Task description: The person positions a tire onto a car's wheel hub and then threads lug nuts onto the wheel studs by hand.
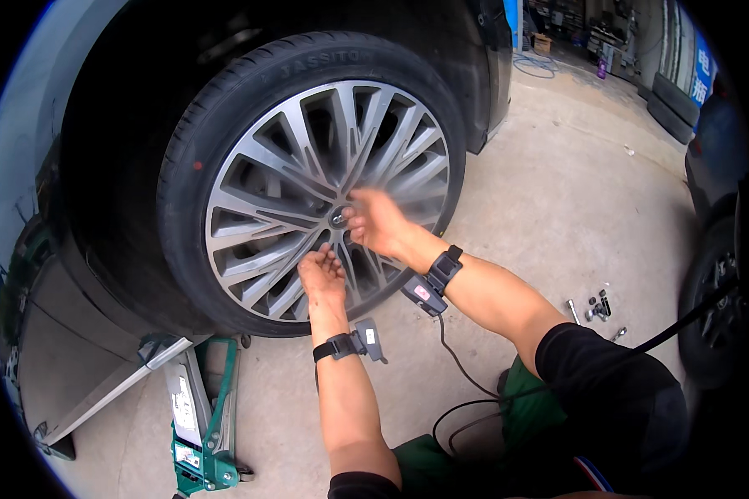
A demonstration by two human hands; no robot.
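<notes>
A car wheel (276,137) with a multi-spoke silver and dark rim and a black tire sits in the wheel arch. My right hand (376,221) is in front of the hub beside the round center cap (339,217), its fingers loosely bent and apart, with nothing seen in them. Just below, my left hand (323,273) is at the lower spokes, close to a bolt hole. Its fingers are curled together, and whatever they may hold is hidden. Both wrists carry black straps with small grey devices; a cable hangs from the right one.
A green floor jack (216,432) with a silver handle (112,399) stands at the lower left. Sockets and small tools (597,309) lie on the concrete at right. Another car's wheel (711,299) is at the right edge, with stacked tires (672,108) behind.
</notes>
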